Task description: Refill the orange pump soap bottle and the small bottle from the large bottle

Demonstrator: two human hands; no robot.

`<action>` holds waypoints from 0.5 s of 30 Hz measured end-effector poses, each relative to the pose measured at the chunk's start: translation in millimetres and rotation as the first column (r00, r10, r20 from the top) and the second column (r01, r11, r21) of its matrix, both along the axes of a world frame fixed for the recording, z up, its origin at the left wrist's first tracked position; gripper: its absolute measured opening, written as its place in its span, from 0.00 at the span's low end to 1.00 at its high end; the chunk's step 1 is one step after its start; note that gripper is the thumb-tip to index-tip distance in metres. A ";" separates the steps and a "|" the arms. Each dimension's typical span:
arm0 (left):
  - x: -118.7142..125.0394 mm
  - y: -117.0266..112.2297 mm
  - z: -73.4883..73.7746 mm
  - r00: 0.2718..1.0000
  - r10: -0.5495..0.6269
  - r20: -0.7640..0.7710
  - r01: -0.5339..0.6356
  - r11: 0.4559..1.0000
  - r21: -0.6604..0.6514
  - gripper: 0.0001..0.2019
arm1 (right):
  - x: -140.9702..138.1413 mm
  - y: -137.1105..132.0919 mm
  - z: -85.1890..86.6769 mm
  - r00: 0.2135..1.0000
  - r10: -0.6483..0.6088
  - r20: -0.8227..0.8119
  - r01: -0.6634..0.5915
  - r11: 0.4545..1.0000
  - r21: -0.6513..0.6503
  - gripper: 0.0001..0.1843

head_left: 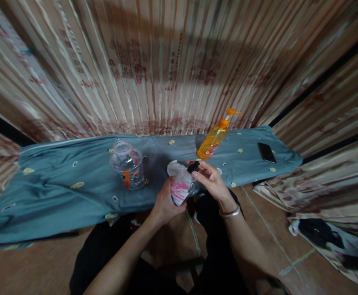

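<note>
One clear plastic jar point(131, 172) with an orange patch stands at left on the cloth-covered table point(96, 159), its contents hard to make out. At centre, a seated person's left hand point(168, 200) curls around one pink-labelled clear container point(180, 189), held up at the table's near edge; the fingers hide part of it. A whitish piece point(174, 168) shows beside its mouth, too blurred to identify. The right hand point(211, 180), one silvery bracelet point(229, 212) at its wrist, pinches one small black object point(193, 166) between thumb and fingers at that mouth, its shape partly covered. Beyond stands one orange pump bottle point(214, 139); farther right lies one dark phone point(266, 152). On the floor, dark and pale items point(323, 235) are cut off at the frame's edge.
</note>
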State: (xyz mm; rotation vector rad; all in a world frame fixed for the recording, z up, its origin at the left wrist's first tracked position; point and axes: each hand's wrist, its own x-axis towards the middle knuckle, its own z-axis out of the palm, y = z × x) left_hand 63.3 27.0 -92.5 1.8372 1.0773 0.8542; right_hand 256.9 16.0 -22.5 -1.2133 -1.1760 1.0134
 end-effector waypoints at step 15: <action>-17.2 2.6 -4.4 0.996 0.045 -0.071 -0.040 0.997 0.071 0.42 | -4.0 5.2 -20.9 1.000 0.007 -0.025 -0.008 1.000 -0.026 0.28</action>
